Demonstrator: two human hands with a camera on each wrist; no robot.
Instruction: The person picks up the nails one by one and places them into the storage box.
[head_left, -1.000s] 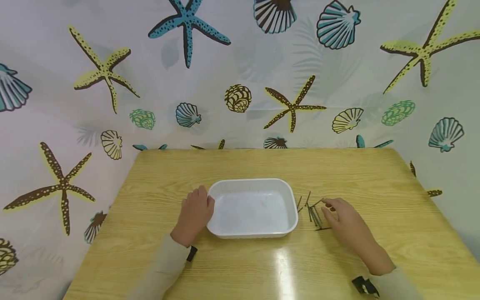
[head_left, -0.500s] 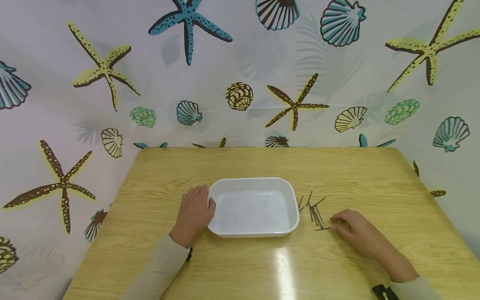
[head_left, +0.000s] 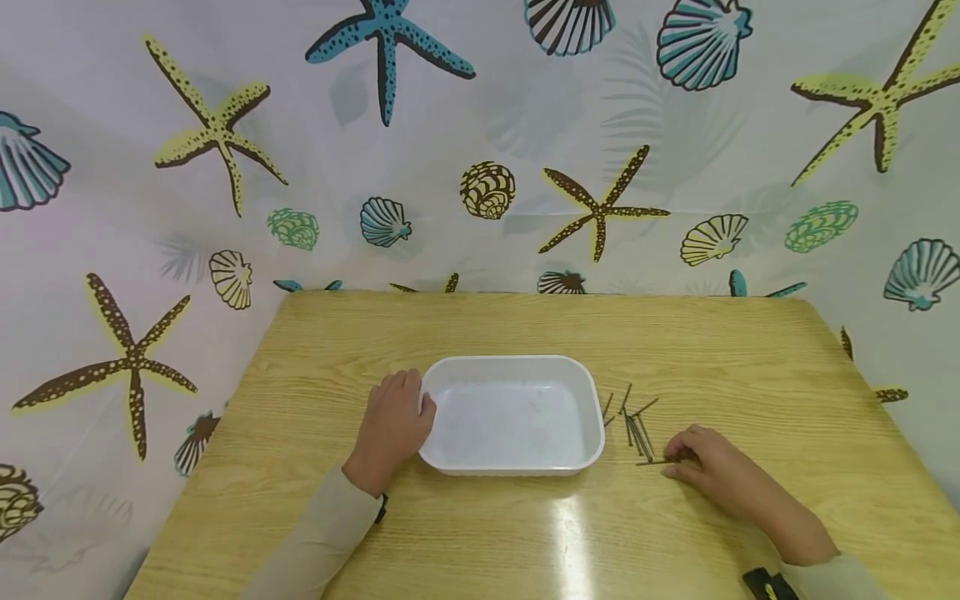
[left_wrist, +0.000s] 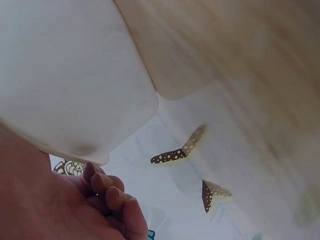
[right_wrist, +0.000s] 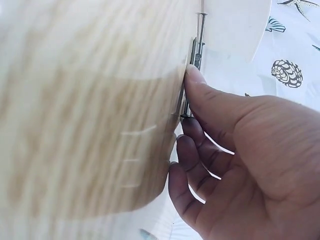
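Note:
A white plastic tray (head_left: 517, 425) stands on the wooden table. At its left end my left hand (head_left: 392, 421) grips the rim, the thumb over the edge; in the left wrist view the fingers (left_wrist: 117, 195) curl beside the tray's outer wall (left_wrist: 75, 75). Right of the tray, several thin metal nails (head_left: 636, 429) lie in a loose group. My right hand (head_left: 708, 462) pinches the right end of the nearest nail (head_left: 651, 463), which lies crosswise at table level. In the right wrist view the thumb (right_wrist: 196, 77) and forefinger meet around a nail (right_wrist: 186, 102) near its head.
The wooden table (head_left: 465, 533) reaches back to a cloth backdrop (head_left: 420, 150) printed with starfish and shells. Some nails (head_left: 608, 408) lie close against the tray's right side. Dark bands (head_left: 767, 583) sit at the wrists.
My right hand drew back from the upper nails toward the right and nearer, then closed finger and thumb on the nearest nail. My left hand stays on the tray. The head view shifted slightly.

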